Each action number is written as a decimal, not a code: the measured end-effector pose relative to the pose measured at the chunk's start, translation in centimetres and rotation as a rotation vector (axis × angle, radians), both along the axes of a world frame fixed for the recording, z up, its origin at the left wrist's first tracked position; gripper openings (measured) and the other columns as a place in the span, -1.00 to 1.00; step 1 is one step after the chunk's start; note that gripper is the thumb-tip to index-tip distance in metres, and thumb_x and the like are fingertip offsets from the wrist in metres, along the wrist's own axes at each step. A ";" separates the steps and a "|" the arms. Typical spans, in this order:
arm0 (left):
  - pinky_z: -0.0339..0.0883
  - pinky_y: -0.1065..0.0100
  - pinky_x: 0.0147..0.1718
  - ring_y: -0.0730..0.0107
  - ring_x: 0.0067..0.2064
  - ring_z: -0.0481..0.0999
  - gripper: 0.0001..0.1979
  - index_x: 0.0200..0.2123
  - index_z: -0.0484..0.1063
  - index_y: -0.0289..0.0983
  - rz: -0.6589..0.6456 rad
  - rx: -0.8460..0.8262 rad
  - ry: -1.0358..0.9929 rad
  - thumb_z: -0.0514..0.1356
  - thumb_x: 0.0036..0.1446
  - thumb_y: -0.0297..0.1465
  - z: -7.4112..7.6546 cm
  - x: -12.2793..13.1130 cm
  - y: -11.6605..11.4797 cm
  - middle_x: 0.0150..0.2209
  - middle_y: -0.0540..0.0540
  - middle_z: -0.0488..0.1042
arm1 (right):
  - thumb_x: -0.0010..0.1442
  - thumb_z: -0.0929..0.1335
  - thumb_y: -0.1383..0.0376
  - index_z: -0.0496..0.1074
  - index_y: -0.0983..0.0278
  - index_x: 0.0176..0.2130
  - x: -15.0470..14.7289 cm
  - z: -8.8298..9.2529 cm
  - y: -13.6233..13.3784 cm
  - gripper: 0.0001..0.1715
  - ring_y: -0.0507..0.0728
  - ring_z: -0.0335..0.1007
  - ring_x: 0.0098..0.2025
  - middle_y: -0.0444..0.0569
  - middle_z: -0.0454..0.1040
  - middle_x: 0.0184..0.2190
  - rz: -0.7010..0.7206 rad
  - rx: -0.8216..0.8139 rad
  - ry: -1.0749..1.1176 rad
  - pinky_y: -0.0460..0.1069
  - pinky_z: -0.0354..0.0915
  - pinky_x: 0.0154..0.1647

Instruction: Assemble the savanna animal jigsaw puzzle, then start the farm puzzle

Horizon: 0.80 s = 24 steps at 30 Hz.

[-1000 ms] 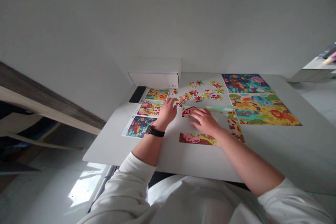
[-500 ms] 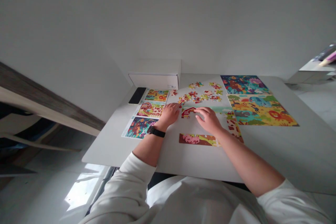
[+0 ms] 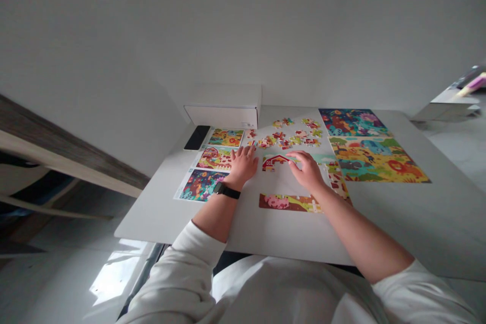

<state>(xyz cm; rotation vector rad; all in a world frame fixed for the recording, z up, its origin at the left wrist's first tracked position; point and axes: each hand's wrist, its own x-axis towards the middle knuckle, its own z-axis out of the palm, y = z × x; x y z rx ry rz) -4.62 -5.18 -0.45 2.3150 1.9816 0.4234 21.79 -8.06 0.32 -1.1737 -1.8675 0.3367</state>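
Observation:
My left hand (image 3: 244,164), with a black watch on its wrist, lies palm down with the fingers spread. Its fingertips are at a small puzzle piece (image 3: 251,144) near the loose pieces; whether they touch it I cannot tell. My right hand (image 3: 307,172) is over the partly joined farm puzzle, its index finger and thumb apart beside the red barn section (image 3: 274,161). I see nothing held in it. The puzzle's lower strip (image 3: 283,202) with a pink pig lies nearer to me. Its right side, with a brown-spotted cow (image 3: 336,180), is partly hidden by my right arm.
Loose puzzle pieces (image 3: 280,136) lie in a cluster beyond my hands. Picture cards (image 3: 215,158) and a dark phone (image 3: 197,137) are on the left, before a white box (image 3: 222,111). Two finished puzzles, one dark blue (image 3: 353,122) and one yellow (image 3: 379,159), lie at the right.
My left fingers have spread and shifted slightly left and away from me, with a small piece now by their tips. My right fingers have moved slightly right, uncovering more of the barn roof.

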 end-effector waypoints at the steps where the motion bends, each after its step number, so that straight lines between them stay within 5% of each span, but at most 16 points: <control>1: 0.03 -0.31 0.48 -0.15 0.47 0.29 -0.42 0.48 0.30 -0.10 -0.014 0.012 -0.012 0.12 0.45 -0.31 0.0 0.1 0.1 0.42 -0.26 0.41 | 0.36 0.36 0.31 0.61 0.11 0.01 0.2 0.1 0.2 -0.71 0.28 0.60 0.13 0.03 0.69 0.04 -0.015 -0.013 0.052 0.25 0.44 0.29; 8: 0.10 -0.21 0.49 -0.05 0.46 0.32 -0.49 0.42 0.39 -0.11 -0.210 0.114 -0.082 0.12 0.45 -0.33 -0.5 0.3 0.2 0.44 -0.19 0.42 | 0.38 0.38 0.09 0.55 0.12 0.02 3.5 1.8 1.9 -0.71 0.26 0.62 0.13 0.03 0.68 0.06 -0.084 -0.104 0.434 0.24 0.47 0.28; 16: 0.16 -0.14 0.47 -0.03 0.39 0.42 -0.57 0.30 0.51 -0.20 -0.343 0.143 -0.063 0.12 0.44 -0.36 -1.5 0.3 1.0 0.37 -0.22 0.50 | 0.38 0.41 0.00 0.61 0.14 0.01 11.6 6.7 1.7 -0.64 0.26 0.63 0.10 0.03 0.70 0.02 -0.201 -0.104 0.289 0.20 0.50 0.21; 21: 0.17 -0.14 0.47 -0.02 0.37 0.44 -0.60 0.25 0.54 -0.19 -0.391 0.151 -0.083 0.15 0.44 -0.30 -2.3 0.1 1.6 0.33 -0.22 0.53 | 0.32 0.46 0.18 0.66 0.15 -0.02 15.0 4.7 1.6 -0.75 0.23 0.67 -0.05 0.01 0.73 -0.08 -0.207 -0.373 -0.058 0.15 0.54 0.09; 24: 0.22 -0.11 0.44 0.00 0.34 0.47 -0.62 0.21 0.57 -0.18 -0.413 0.151 -0.092 0.15 0.44 -0.27 -2.5 0.0 1.8 0.28 -0.23 0.55 | 0.32 0.42 0.29 0.66 0.17 0.00 15.3 2.4 1.5 -0.72 0.24 0.67 -0.03 0.04 0.73 -0.06 -0.321 -0.307 -0.211 0.14 0.52 0.12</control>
